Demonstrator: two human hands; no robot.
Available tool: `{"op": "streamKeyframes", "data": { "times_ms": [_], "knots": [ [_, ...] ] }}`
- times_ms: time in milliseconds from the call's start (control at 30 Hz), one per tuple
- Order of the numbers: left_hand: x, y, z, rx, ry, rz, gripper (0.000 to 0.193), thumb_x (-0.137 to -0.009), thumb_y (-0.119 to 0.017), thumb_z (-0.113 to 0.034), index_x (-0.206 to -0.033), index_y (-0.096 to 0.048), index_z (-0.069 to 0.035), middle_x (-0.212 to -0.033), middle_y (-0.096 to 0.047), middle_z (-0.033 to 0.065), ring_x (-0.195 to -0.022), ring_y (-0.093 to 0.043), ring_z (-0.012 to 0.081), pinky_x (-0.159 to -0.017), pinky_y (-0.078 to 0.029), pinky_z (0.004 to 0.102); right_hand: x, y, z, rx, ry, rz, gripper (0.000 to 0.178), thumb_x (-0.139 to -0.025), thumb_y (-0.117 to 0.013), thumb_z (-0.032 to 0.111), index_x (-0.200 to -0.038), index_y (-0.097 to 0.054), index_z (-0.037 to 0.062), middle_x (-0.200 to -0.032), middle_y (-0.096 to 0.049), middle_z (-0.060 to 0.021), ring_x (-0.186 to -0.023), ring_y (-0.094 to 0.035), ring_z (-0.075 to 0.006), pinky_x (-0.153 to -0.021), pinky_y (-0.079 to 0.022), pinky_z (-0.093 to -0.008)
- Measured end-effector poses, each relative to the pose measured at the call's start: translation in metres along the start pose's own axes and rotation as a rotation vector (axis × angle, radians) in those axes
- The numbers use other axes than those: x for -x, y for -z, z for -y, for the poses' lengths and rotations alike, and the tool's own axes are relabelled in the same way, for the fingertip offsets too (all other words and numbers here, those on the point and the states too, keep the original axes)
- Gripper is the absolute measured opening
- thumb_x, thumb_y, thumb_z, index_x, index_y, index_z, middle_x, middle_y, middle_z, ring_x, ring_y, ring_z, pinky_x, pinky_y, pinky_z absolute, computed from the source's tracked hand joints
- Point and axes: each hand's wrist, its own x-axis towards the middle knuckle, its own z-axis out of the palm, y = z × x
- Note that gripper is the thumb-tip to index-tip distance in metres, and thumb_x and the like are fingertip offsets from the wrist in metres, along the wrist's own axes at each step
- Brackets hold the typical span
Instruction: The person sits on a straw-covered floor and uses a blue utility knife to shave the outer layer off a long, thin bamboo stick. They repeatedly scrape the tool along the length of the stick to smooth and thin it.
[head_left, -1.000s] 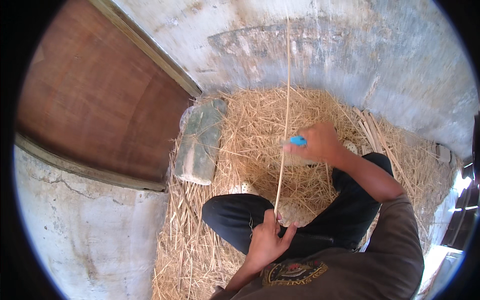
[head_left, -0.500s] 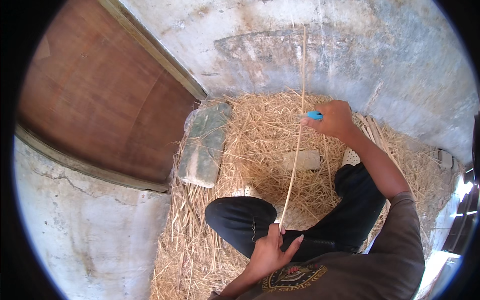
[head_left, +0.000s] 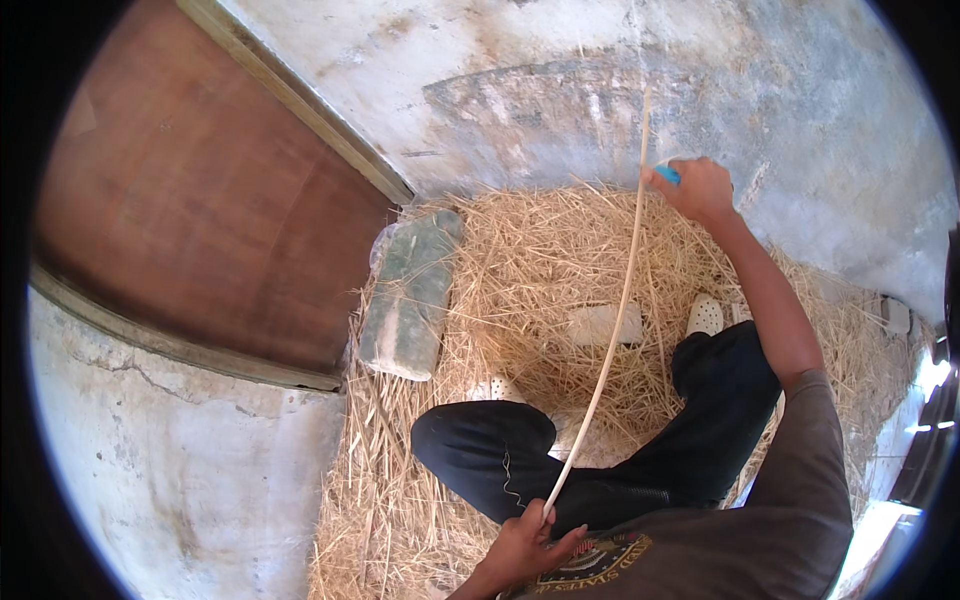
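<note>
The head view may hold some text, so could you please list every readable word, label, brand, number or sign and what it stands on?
Brown shirt: yellow lettering curves around an emblem, partly legible, but I don't copy printed words.
Blue tool in the right hand: any marking is too small to read.
Elsewhere: none.

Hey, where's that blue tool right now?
In the head view, the blue tool is right of centre, high up, in the right hand, beside the upper part of the pale strip.

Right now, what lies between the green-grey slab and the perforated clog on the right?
In the head view, loose straw and a pale rectangular block; the thin pale strip crosses in front of the block.
</note>
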Motion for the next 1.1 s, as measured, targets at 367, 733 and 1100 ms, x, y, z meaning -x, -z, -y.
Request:
{"op": "streamKeyframes", "data": {
  "times_ms": [367, 733, 1100],
  "knots": [
    [0.04, 0.014, 0.058, -0.147, 0.045, 0.057, 0.048, -0.075, -0.08, -0.037, -0.085, -0.046, -0.004, -0.052, -0.047, 0.0063, -0.043, -0.054, 0.0236, -0.043, -0.042, 0.0349, -0.003, -0.01, -0.054, 0.062, -0.209, 0.005, 0.082, -0.082, -0.038, 0.081, -0.072, -0.068, 0.0058, -0.056, -0.059, -0.0084, -0.057, -0.062, -0.0236, -0.053, -0.048, -0.0386],
    [0.08, -0.008, 0.142, -0.102, -0.029, -0.14, 0.036, -0.08, -0.076, -0.024, -0.072, -0.047, -0.004, -0.049, -0.045, 0.0082, -0.041, -0.048, 0.0202, -0.041, -0.038, 0.0333, 0.009, -0.029, -0.121, -0.066, -0.552, 0.12, 0.094, -0.077, -0.033, 0.086, -0.08, -0.067, -0.0016, -0.08, -0.066, -0.0192, -0.076, -0.063, -0.0299, -0.073, -0.047, -0.0443],
    [-0.039, -0.023, 0.082, 0.802, -0.062, -0.116, 0.015, -0.104, -0.04, -0.019, -0.106, -0.041, -0.005, -0.064, -0.043, -0.0019, -0.054, -0.035, 0.0024, -0.048, -0.031, 0.0194, 0.057, -0.006, 0.012, -0.287, -0.053, 0.397, 0.08, -0.084, -0.047, 0.075, -0.054, -0.048, 0.001, -0.052, -0.042, -0.007, -0.051, -0.042, -0.0217, -0.054, -0.035, -0.0419]
  ]
}}
